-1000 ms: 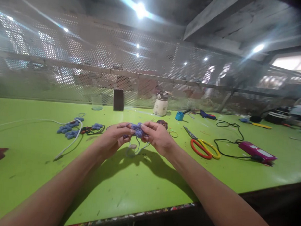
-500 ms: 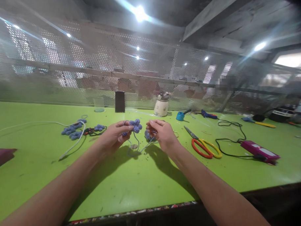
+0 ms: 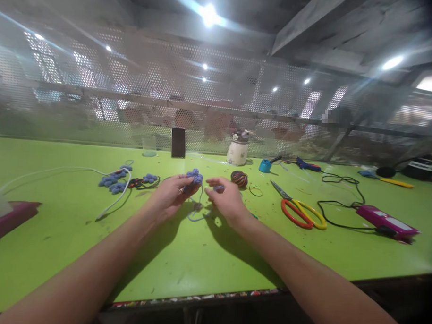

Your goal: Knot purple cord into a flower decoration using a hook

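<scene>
Item one: crocheted flower [image 3: 194, 176], periwinkle blue, several puffed petals, raised above the green table [image 3: 198, 270], roughly midway along its visible length. Left hand [image 3: 170, 196]: thumb and fingers closed on the flower's left side. Yarn strand [image 3: 201, 192], blue: hangs from the flower and loops on the tabletop below. Right hand [image 3: 227, 198]: just beside the flower, fingers curled, a narrow gap between thumb and forefinger; whether yarn touches them cannot be told.

Behind the right hand: multicoloured yarn ball [image 3: 239, 179], dark with orange tones; thin yellow-green ring [image 3: 255, 191] near it. Right of these: scissors [image 3: 296, 207], one red handle loop, one yellow, blades angled toward the far edge.

Left of the left hand: blue crocheted pieces [image 3: 112, 182], clustered; white cable [image 3: 114, 204] across them, its end toward the near edge.

Along the far edge, left to right: clear cup [image 3: 149, 146]; dark rectangular slab [image 3: 178, 142], upright; pale bottle [image 3: 237, 151], dark lid; small blue pot [image 3: 265, 166], black handle leaning out; blue-and-red tool [image 3: 308, 165].

Toward the right end: magenta power strip [image 3: 387, 222], black cable attached; yellow-handled tool [image 3: 395, 182] beyond it. Toward the left end: magenta box-like object [image 3: 17, 216], partly cut off. Beyond the far edge: perforated screen [image 3: 151, 84].
</scene>
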### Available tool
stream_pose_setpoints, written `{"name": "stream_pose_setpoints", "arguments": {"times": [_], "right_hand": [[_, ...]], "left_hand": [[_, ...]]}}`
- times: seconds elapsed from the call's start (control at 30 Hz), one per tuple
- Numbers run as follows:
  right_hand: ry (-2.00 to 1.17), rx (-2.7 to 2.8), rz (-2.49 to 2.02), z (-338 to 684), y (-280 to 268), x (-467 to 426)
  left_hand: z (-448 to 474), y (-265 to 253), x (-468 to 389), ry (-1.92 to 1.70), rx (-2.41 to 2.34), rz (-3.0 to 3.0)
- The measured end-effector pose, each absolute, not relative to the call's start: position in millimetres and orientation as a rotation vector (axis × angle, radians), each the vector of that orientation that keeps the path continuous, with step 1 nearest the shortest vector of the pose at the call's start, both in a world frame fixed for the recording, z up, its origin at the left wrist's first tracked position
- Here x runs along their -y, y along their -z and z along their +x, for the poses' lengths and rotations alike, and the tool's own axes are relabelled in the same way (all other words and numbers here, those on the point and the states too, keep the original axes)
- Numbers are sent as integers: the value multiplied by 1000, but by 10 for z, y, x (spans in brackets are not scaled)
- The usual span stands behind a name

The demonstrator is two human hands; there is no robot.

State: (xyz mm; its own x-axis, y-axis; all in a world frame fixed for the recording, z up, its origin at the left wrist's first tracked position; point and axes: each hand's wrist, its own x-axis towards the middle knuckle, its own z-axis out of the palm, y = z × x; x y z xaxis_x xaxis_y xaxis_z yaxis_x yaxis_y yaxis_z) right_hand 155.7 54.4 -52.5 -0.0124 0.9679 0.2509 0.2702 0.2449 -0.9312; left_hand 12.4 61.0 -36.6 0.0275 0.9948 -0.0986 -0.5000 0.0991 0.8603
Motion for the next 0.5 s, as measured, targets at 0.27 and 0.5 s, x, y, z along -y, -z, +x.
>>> {"name": "stream_pose_setpoints", "arguments": {"times": [0.27, 0.5], "right_hand": [[-451, 1861, -964, 1489, 646, -529], [-753, 1558, -1004, 1420, 763, -619]], "left_hand": [[181, 387, -548, -1313, -865, 774], [319, 403, -449, -1259, -742, 805]]}}
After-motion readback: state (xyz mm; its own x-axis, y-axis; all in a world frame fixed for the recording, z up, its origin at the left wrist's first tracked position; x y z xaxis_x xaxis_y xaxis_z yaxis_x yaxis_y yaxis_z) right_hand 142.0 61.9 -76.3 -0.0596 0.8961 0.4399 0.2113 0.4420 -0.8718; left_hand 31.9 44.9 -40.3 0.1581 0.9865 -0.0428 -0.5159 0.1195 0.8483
